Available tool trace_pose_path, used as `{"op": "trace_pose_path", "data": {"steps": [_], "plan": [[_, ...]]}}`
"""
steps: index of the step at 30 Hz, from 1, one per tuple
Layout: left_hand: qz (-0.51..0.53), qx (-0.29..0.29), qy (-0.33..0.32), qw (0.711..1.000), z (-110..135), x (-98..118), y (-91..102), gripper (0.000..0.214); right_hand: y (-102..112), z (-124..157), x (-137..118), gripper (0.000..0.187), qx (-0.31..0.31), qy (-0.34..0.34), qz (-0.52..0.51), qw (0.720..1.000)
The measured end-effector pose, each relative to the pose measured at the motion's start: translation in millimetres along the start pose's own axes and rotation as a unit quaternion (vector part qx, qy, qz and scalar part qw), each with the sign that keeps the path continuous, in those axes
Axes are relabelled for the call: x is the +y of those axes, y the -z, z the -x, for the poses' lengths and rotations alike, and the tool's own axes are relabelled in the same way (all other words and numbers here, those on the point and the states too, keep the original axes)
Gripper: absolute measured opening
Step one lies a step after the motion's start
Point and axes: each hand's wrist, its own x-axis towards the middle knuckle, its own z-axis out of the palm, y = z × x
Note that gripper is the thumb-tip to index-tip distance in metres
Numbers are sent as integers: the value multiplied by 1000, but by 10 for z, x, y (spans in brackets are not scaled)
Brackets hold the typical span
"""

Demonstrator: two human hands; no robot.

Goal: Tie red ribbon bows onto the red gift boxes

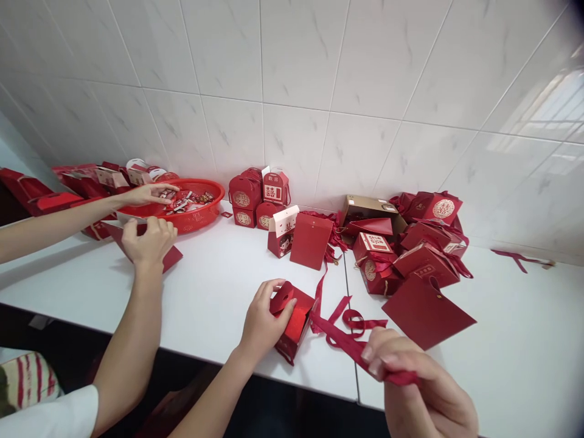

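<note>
My left hand [263,321] is closed round a small red gift box [294,322] that stands near the front edge of the white table [219,292]. My right hand [413,380] pinches a red ribbon [347,340] that runs from the box to my fingers. More loops of the ribbon lie on the table just behind it.
A co-worker's hands are at the left: one [148,240] on a flat red card, one [146,194] at a red basket [201,216] of sweets. Finished red boxes [258,198] stand by the tiled wall. A pile of folded red boxes [410,243] lies at right.
</note>
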Motion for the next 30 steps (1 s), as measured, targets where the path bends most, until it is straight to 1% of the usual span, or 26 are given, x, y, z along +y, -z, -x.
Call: {"op": "trace_pose_path", "data": {"steps": [2, 4, 6, 8, 10, 12, 14, 16, 19, 22, 26, 30], "plan": [[-1, 4, -12, 1000, 13, 8, -14, 26, 21, 25, 10, 11, 14, -1, -8, 1000], [1, 9, -18, 1000, 25, 15, -18, 26, 11, 55, 82, 12, 59, -28, -19, 998], [9, 12, -11, 1000, 40, 20, -21, 26, -44, 75, 202, 13, 107, -75, -43, 990], [25, 14, 6, 1000, 58, 29, -23, 27, -141, 74, 357, 14, 123, -136, -76, 980], [60, 13, 32, 998, 75, 48, -21, 27, -263, 55, 530, 19, 103, -205, -114, 967], [117, 9, 74, 990, 86, 69, -9, 26, -383, 33, 706, 22, 72, -267, -153, 949], [178, 10, 127, 976, 87, 80, 15, 28, -480, 16, 865, 24, 38, -306, -176, 935], [222, 14, 169, 960, 79, 70, 44, 30, -541, 3, 989, 27, 9, -328, -161, 931], [267, 23, 198, 943, 65, 27, 82, 31, -571, -31, 1083, 31, -43, -340, -81, 936], [296, 20, 208, 932, 65, -3, 100, 32, -574, -81, 1090, 30, -102, -314, 30, 943], [308, 17, 213, 927, 90, 9, 102, 32, -603, -104, 1071, 26, -131, -289, 107, 942], [306, 18, 210, 928, 116, 45, 115, 32, -639, -81, 1072, 25, -166, -260, 178, 934]]}}
